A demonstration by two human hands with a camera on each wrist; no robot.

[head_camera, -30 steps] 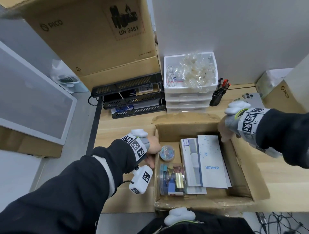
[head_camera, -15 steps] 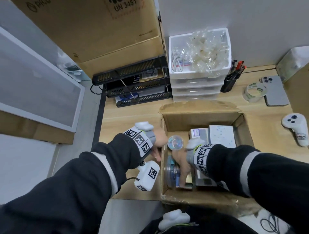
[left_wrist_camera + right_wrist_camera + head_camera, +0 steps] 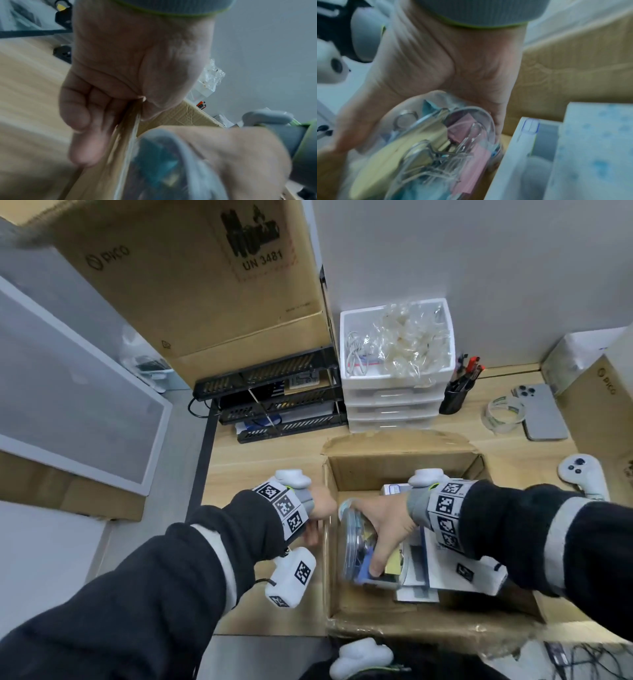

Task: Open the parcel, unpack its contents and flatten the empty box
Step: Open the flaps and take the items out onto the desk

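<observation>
An open cardboard box [image 3: 404, 470] stands on the wooden desk. My left hand [image 3: 317, 510] grips the top edge of its left wall; in the left wrist view the left hand [image 3: 109, 121] has its fingers curled over the cardboard [image 3: 130, 135]. Inside the box, my right hand [image 3: 380, 539] is wrapped round a clear plastic jar [image 3: 352, 542] of coloured binder clips. The right wrist view shows the right hand [image 3: 419, 108] with its palm over the jar [image 3: 436, 142]. White flat boxes [image 3: 445, 580] lie to the jar's right, partly under my forearm, and appear as white boxes [image 3: 599, 148] there too.
Behind the box stand a white drawer unit [image 3: 394, 402], black paper trays [image 3: 274, 398] and a pen cup [image 3: 454, 398]. A tape roll [image 3: 503, 414], a phone [image 3: 541, 412] and a white controller [image 3: 582, 474] lie at the right. Big cartons [image 3: 205, 285] rise behind.
My right hand left the box's right side, went down into the box and took hold of the jar, which now sits tilted in its grip. The left hand stayed on the left wall.
</observation>
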